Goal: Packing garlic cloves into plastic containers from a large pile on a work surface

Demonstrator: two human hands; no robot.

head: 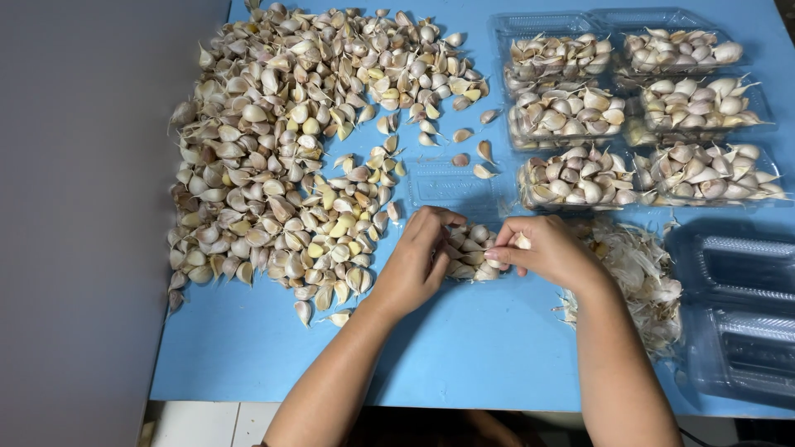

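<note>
head view, blue table (464,364), grey wall (83,207), heaped garlic cloves (273,165)

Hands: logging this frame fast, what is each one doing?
Left hand: curled over the small pile of garlic cloves; grip cannot be told.
Right hand: pinching one garlic clove.
</note>
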